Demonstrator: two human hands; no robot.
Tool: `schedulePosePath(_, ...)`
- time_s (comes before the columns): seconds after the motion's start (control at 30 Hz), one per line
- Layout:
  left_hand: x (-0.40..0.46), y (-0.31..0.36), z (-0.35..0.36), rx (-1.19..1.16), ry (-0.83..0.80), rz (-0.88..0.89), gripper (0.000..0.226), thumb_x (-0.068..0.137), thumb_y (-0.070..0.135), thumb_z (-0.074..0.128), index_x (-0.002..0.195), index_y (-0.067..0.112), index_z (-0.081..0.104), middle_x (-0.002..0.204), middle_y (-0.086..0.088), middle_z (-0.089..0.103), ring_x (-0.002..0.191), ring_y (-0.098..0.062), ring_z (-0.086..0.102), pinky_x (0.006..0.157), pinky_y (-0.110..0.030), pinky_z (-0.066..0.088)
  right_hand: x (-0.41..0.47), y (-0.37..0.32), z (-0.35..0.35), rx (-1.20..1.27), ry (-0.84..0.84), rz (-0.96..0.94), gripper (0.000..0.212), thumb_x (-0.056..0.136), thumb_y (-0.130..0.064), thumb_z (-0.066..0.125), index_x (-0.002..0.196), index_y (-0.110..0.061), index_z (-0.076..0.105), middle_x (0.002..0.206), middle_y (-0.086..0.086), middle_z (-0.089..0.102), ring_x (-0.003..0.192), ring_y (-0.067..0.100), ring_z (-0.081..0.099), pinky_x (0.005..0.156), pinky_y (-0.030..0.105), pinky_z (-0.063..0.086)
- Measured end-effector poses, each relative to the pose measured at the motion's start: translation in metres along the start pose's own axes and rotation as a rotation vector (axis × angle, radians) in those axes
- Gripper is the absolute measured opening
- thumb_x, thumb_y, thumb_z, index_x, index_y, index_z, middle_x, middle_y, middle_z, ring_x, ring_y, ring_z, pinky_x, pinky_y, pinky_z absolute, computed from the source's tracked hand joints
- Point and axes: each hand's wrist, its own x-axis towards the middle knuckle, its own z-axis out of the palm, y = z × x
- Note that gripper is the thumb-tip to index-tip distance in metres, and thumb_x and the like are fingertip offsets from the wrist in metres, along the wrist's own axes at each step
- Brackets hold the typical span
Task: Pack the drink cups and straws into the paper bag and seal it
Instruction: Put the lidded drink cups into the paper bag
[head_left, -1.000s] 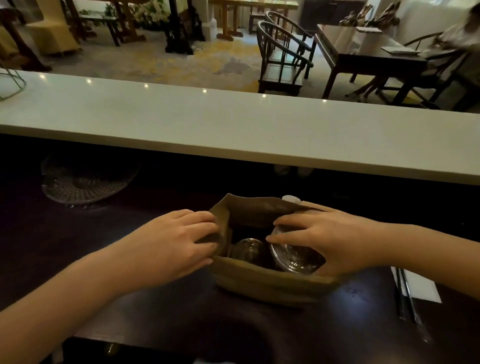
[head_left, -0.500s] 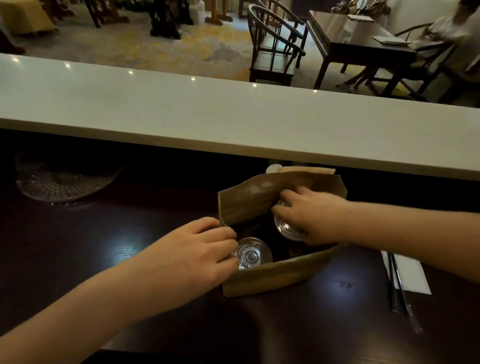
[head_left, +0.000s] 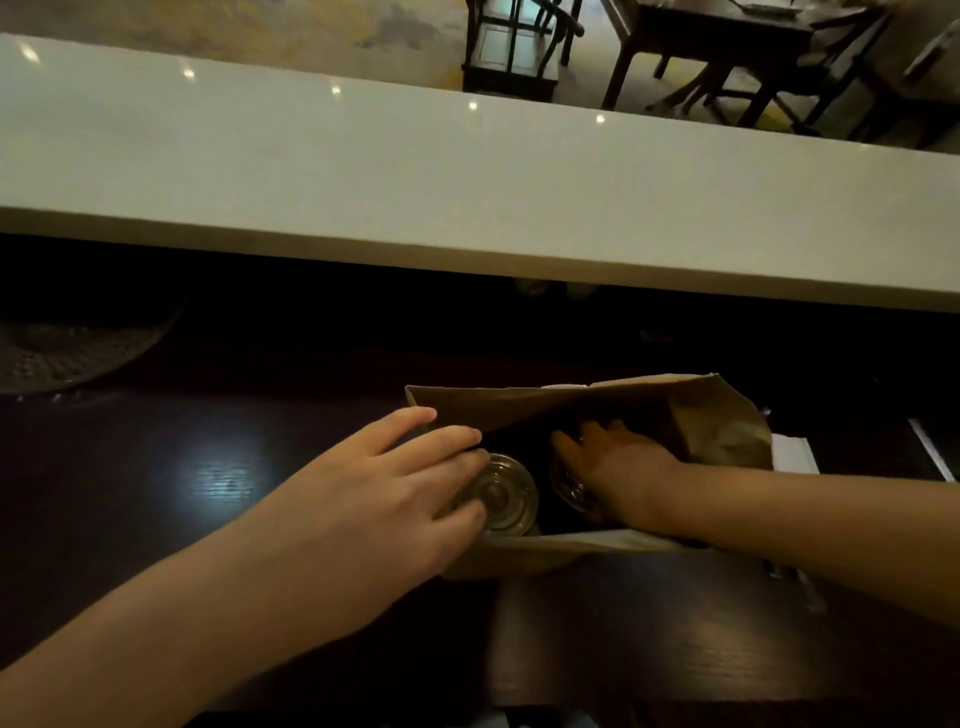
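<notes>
A brown paper bag (head_left: 545, 408) stands open on the dark counter, right of centre. Two clear lidded drink cups sit inside it: the left cup (head_left: 506, 499) shows its round lid, the right cup (head_left: 569, 486) is mostly covered. My left hand (head_left: 374, 499) rests on the bag's left edge, fingertips touching the left cup's lid. My right hand (head_left: 618, 462) reaches down inside the bag and grips the right cup. A straw (head_left: 932, 449) and white paper (head_left: 795, 454) lie right of the bag, partly hidden by it and my arm.
A raised pale countertop ledge (head_left: 467, 192) runs across just behind the bag. A patterned glass plate (head_left: 67, 353) sits at the far left in shadow. Dark wooden chairs and a table (head_left: 727, 31) stand beyond the ledge.
My right hand has sunk deeper into the bag with the right cup. The bag's back wall now stands up and spreads wider. My left hand has shifted onto the left cup's lid.
</notes>
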Motion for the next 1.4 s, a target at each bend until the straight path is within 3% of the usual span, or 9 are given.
schedulePosePath(0.2,0.000,-0.004,0.000,-0.023,-0.014,-0.032,0.027,0.068,0.027,0.076,0.094,0.022,0.070,0.115,-0.010,0.068,0.112,-0.026,0.060,0.094,-0.049,0.047,0.012,-0.004,-0.002,0.088,-0.055,0.035,0.070,0.082,-0.025,0.063,0.138,-0.015,0.022,0.135,0.017,0.037,0.119,0.035,0.043,0.091,0.039,0.043)
schedulePosePath(0.33,-0.001,-0.004,-0.001,-0.029,-0.023,-0.054,0.023,0.069,0.028,0.076,0.091,0.022,0.070,0.114,-0.010,0.068,0.112,-0.025,0.060,0.093,-0.048,0.048,0.017,-0.008,0.010,0.187,-0.123,0.067,0.047,0.089,-0.023,0.055,0.132,-0.016,0.036,0.136,0.012,0.044,0.123,0.028,0.045,0.096,0.035,0.041)
schedulePosePath(0.6,0.005,-0.003,0.000,-0.011,-0.025,-0.057,0.017,0.074,0.028,0.069,0.090,0.023,0.070,0.114,-0.009,0.068,0.111,-0.023,0.061,0.095,-0.045,0.045,0.015,-0.003,0.024,0.235,-0.173,0.041,0.042,0.091,-0.027,0.049,0.130,-0.017,0.037,0.136,0.012,0.045,0.122,0.030,0.045,0.095,0.036,0.040)
schedulePosePath(0.8,0.009,-0.004,-0.004,-0.030,-0.043,-0.114,0.026,0.077,0.032,0.059,0.099,0.026,0.071,0.123,-0.016,0.062,0.117,-0.027,0.055,0.095,-0.049,0.041,0.016,0.006,0.030,0.015,-0.232,-0.042,0.072,0.092,-0.034,0.045,0.142,-0.039,-0.006,0.155,0.008,0.010,0.135,0.034,0.025,0.104,0.046,0.032)
schedulePosePath(0.87,0.009,-0.003,-0.006,-0.033,-0.068,-0.134,0.026,0.077,0.034,0.061,0.101,0.028,0.070,0.126,-0.019,0.058,0.121,-0.028,0.052,0.096,-0.049,0.040,0.009,0.011,0.025,-0.038,-0.213,-0.094,0.076,0.091,-0.035,0.047,0.141,-0.040,-0.010,0.156,0.006,0.000,0.137,0.035,0.020,0.107,0.049,0.030)
schedulePosePath(1.03,0.007,-0.002,-0.012,-0.034,-0.132,-0.158,0.031,0.081,0.041,0.052,0.106,0.032,0.068,0.134,-0.016,0.052,0.127,-0.027,0.045,0.099,-0.048,0.036,-0.017,0.015,-0.002,-0.151,-0.132,-0.180,0.067,0.092,-0.037,0.043,0.144,-0.035,0.001,0.157,0.004,-0.004,0.140,0.031,0.013,0.106,0.048,0.033)
schedulePosePath(1.13,0.006,-0.001,-0.015,-0.019,-0.163,-0.170,0.040,0.084,0.046,0.040,0.111,0.031,0.065,0.132,-0.010,0.055,0.124,-0.022,0.050,0.099,-0.046,0.036,-0.038,0.018,-0.030,-0.132,-0.024,-0.223,0.054,0.092,-0.033,0.045,0.141,-0.030,0.023,0.150,0.005,0.028,0.130,0.028,0.036,0.097,0.040,0.041)
schedulePosePath(1.23,0.009,-0.002,-0.021,-0.041,-0.170,-0.188,0.047,0.083,0.053,0.036,0.111,0.029,0.064,0.123,-0.002,0.063,0.115,-0.016,0.057,0.100,-0.047,0.037,-0.069,0.026,-0.052,-0.010,0.192,-0.242,0.036,0.090,-0.035,0.047,0.125,-0.028,0.048,0.123,0.000,0.056,0.111,0.020,0.053,0.088,0.033,0.045)
schedulePosePath(1.4,0.028,0.008,-0.025,-0.109,-0.061,-0.242,0.051,0.084,0.058,0.036,0.111,0.025,0.064,0.108,0.005,0.067,0.102,-0.011,0.063,0.102,-0.042,0.035,-0.114,0.024,-0.056,0.170,0.657,-0.148,0.022,0.082,-0.033,0.058,0.100,-0.020,0.063,0.094,-0.001,0.066,0.090,0.022,0.060,0.082,0.036,0.047)
